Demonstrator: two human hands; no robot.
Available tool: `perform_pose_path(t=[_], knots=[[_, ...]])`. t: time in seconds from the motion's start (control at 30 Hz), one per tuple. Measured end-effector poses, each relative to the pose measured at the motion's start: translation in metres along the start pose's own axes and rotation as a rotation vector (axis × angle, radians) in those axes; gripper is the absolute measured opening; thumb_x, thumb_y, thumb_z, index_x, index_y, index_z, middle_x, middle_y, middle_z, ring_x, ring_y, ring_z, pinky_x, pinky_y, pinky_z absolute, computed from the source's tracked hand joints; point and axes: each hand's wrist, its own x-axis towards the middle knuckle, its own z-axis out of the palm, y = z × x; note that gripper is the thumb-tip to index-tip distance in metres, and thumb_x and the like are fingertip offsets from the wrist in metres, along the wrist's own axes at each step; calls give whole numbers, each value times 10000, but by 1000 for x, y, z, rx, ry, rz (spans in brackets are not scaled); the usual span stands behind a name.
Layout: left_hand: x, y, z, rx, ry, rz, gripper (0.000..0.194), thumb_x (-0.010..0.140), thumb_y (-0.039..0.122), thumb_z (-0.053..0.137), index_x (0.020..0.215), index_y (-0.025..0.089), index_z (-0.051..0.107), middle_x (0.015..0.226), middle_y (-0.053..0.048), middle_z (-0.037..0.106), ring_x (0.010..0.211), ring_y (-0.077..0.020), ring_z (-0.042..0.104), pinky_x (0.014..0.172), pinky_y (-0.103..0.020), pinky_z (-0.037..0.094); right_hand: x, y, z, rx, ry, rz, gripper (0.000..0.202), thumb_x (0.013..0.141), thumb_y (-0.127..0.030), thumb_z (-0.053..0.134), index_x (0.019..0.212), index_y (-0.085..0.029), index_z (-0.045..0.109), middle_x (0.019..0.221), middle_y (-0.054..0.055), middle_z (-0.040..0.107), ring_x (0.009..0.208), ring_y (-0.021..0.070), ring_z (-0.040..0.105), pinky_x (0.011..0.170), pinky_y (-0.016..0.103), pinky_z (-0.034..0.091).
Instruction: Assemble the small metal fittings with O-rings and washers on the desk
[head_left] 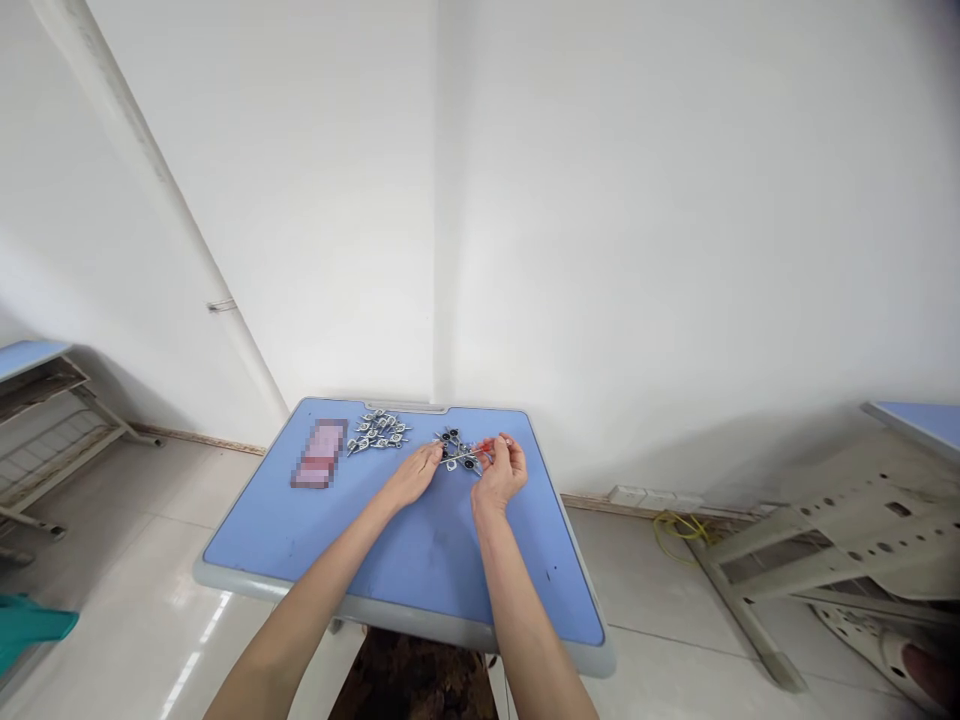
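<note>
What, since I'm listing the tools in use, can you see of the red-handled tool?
The red-handled tool looks like a small screwdriver: a red, somewhat see-through handle, seemingly plastic, and a thin, straight silver shaft, seemingly metal. The right hand holds the handle. The shaft points toward the left hand, above the blue desk among small black-and-silver parts. Its tip, and whether it touches those parts, cannot be made out.

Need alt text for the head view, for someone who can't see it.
A person's left hand and right hand, the right holding a red-handled screwdriver, work over small metal parts with black knobs on a blue-topped desk. A pile of similar metal pieces and a pixelated pink rectangle lie to the left.
</note>
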Motion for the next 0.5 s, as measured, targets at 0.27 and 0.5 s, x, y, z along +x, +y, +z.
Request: perform_pose_path(t=[0.27, 0.5], knots=[[-11, -4, -11, 74, 169, -3, 308, 932, 213, 401, 1118, 174, 643, 1148, -70, 665, 1027, -183, 625, 903, -325, 504, 5, -1, -3, 23, 35, 1, 242, 662, -325, 640, 834, -188, 540, 625, -51, 571, 539, 95, 561, 552, 258, 536], [10, 13, -5, 226, 140, 43, 105, 799, 267, 641, 854, 181, 668, 986, -79, 655, 1033, -263, 570, 939, -423, 411, 13, -3, -7, 39, 74, -20, 241, 657, -324, 636, 829, -189, 534, 618, -54, 564, 540, 96, 567, 556, 259, 539]])
